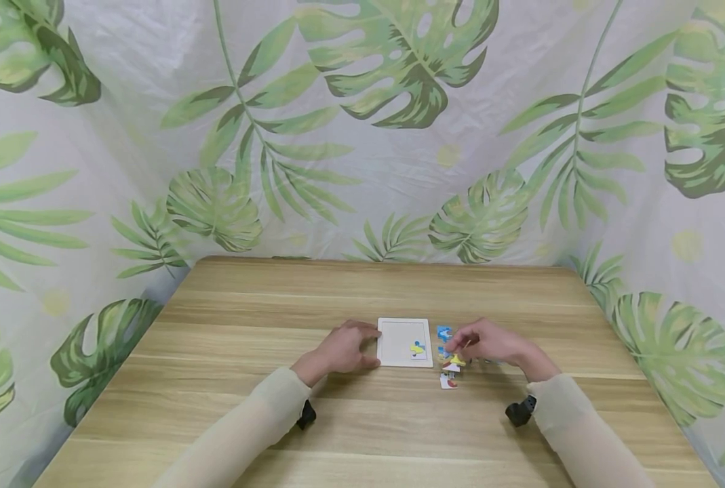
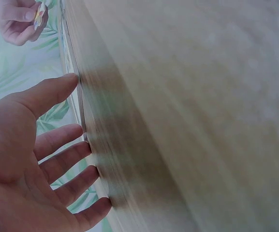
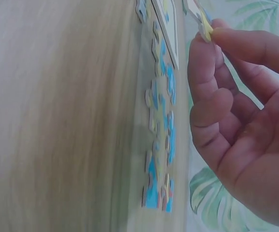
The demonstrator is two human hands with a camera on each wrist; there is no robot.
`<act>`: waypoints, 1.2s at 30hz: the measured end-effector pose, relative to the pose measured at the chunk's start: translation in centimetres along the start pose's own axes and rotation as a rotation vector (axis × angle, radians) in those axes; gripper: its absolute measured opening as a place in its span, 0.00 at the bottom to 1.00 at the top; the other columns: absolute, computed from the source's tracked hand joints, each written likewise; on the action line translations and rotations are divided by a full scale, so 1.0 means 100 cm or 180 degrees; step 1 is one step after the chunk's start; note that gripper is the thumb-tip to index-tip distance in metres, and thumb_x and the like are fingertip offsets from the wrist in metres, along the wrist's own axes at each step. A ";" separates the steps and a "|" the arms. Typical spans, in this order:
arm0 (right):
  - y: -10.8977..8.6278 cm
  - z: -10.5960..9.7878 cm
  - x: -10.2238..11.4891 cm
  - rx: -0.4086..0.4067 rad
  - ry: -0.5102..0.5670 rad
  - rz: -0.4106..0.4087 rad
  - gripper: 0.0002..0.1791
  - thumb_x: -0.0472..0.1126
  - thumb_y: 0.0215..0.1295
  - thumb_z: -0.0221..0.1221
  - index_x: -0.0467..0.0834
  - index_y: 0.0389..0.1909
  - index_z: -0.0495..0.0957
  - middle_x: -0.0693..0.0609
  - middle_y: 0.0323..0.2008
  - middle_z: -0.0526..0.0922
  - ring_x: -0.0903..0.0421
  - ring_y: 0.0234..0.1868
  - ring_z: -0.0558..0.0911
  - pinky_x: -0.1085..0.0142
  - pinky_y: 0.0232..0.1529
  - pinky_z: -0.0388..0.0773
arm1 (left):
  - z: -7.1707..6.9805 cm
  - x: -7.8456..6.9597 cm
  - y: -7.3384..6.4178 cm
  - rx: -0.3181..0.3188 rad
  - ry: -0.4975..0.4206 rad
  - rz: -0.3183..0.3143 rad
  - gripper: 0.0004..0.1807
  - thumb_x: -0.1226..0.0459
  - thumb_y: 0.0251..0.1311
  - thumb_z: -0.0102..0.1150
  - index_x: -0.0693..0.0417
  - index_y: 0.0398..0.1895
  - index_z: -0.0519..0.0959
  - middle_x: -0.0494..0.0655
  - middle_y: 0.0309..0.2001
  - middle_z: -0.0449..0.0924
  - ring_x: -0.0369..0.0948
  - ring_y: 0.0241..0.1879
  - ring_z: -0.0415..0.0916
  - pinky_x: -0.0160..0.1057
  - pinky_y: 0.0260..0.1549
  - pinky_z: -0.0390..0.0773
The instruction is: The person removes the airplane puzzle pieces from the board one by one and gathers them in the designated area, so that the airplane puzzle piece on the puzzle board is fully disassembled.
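A white puzzle tray (image 1: 394,342) lies flat on the table, with a yellow, blue and white puzzle piece (image 1: 418,350) in its lower right corner. My left hand (image 1: 345,347) is at the tray's left edge, thumb and fingers spread and touching its side; the left wrist view shows these fingers nearly straight. Just right of the tray, my right hand (image 1: 490,341) pinches a puzzle piece (image 3: 205,26) with yellow and white on it, between thumb and fingertips, raised above the table. Loose puzzle pieces (image 1: 449,381) lie under and around this hand, partly hidden by it.
Several blue and yellow loose pieces (image 3: 158,106) lie close together to the right of the tray. The wooden table (image 1: 277,298) extends around them, and a leaf-print curtain (image 1: 362,169) hangs behind and at both sides.
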State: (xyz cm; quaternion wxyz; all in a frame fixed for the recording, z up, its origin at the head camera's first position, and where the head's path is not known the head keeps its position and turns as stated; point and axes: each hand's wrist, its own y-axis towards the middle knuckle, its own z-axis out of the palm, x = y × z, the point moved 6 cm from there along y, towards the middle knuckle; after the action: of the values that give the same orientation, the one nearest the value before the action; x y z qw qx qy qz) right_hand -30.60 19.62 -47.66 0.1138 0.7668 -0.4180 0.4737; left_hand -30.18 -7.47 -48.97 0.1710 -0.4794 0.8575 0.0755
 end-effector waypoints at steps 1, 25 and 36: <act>-0.001 -0.001 -0.001 0.0010 -0.0003 -0.0017 0.12 0.34 0.62 0.63 0.37 0.46 0.84 0.45 0.42 0.87 0.56 0.40 0.81 0.62 0.34 0.82 | 0.000 0.000 0.000 -0.0002 0.0006 -0.0002 0.31 0.51 0.56 0.71 0.53 0.62 0.79 0.50 0.65 0.78 0.53 0.68 0.70 0.54 0.67 0.71; -0.021 -0.005 -0.023 0.0160 -0.0167 0.0035 0.09 0.32 0.62 0.62 0.41 0.42 0.86 0.46 0.43 0.86 0.56 0.42 0.80 0.70 0.39 0.79 | -0.001 -0.002 0.000 0.0010 -0.0116 -0.0047 0.31 0.53 0.57 0.71 0.55 0.62 0.78 0.50 0.65 0.78 0.54 0.68 0.69 0.53 0.68 0.70; -0.024 -0.006 -0.020 0.0186 -0.0200 -0.0010 0.08 0.30 0.61 0.63 0.40 0.40 0.86 0.45 0.42 0.85 0.57 0.41 0.79 0.71 0.40 0.79 | -0.001 -0.002 0.000 0.0009 -0.0128 -0.0059 0.30 0.53 0.57 0.71 0.54 0.62 0.79 0.51 0.65 0.77 0.54 0.68 0.69 0.53 0.68 0.70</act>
State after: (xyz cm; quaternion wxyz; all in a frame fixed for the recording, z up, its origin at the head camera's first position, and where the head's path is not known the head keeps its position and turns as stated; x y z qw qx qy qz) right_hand -29.61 22.53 -48.45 0.0789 0.7849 -0.4061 0.4612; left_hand -30.12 -7.41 -48.78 0.1896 -0.4854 0.8495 0.0823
